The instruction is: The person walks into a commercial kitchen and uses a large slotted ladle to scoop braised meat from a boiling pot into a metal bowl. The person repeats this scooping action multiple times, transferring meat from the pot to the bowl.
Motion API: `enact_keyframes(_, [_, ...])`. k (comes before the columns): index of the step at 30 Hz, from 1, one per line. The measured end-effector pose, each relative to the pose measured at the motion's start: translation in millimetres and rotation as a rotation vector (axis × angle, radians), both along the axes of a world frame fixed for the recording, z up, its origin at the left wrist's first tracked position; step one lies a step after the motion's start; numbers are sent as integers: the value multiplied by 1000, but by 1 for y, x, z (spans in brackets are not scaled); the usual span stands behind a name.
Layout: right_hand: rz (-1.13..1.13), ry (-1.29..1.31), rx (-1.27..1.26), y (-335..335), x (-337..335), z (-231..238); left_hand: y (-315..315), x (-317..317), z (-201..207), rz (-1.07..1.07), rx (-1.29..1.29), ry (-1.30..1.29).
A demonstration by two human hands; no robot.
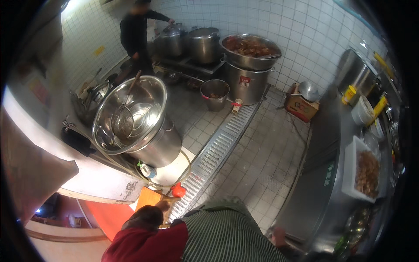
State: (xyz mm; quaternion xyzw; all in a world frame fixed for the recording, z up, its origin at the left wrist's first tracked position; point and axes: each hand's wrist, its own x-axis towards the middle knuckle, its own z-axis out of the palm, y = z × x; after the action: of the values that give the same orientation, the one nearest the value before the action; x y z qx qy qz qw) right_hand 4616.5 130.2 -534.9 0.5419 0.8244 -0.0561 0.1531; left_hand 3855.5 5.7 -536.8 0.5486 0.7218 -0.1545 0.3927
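My left hand (164, 206), below a dark cuff and red sleeve, is at the lower middle beside an orange-yellow flat panel (147, 198). A small bright red thing (178, 191) lies just past it by the floor drain; whether the hand touches either is unclear, and its fingers are small and partly hidden. My right hand (278, 236) hangs low beside the steel counter front, smeared and dim, with its fingers indistinct. Between the arms shows my green striped apron (227, 231).
A large steel basin (158, 94) with a strainer (122, 121) rests on a steel pot (159, 146) at left. Ahead, another basin (271, 64) holds brown food beside a steel bucket (215, 105). A person (134, 32) stands by covered pots. The right counter bears a white tray (349, 174).
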Motion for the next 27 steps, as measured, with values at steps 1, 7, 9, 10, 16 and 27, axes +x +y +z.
enact_keyframes(1, [-7, -303, -215, 70, -4, -11, -13, 3, 3, -626, 147, 157])
enact_keyframes(7, [-778, 891, -229, 344, -86, 0, 9, 54, -8, -704, 230, -131])
enact_keyframes(9, [-861, 969, -384, 380, -118, 16, 59, 48, -16, -537, 258, -316])
enact_keyframes(10, [-832, 922, -407, 388, -128, 20, 98, 40, -26, -420, 267, -348])
enact_keyframes(16, [-615, 336, -511, 362, -112, 23, 373, 21, -27, 333, 57, -381])
enact_keyframes(27, [-409, 188, -664, 478, -86, -76, 670, -21, 43, 319, 366, -163])
